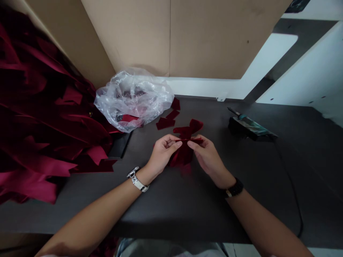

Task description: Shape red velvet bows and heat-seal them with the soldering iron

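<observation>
Just above the dark table, a dark red velvet bow (182,155) is pinched between my two hands. My left hand (162,151) grips it near its middle on the left, thumb against fingers. From the right, my right hand (207,153) pinches the same bow, the two thumb tips a short gap apart. One loop stands up beyond my fingers, and wider velvet tails hang toward me. The fingers partly hide the bow's centre. Several small red velvet scraps (165,123) lie on the table just past my left hand.
A big pile of red velvet bows and ribbon (40,117) fills the left side. Beside it sits a clear plastic bag (134,98) with red pieces inside. A soldering-iron-like tool (249,125) rests at right, its cord (293,189) trailing to the front edge. Cardboard (171,39) stands behind.
</observation>
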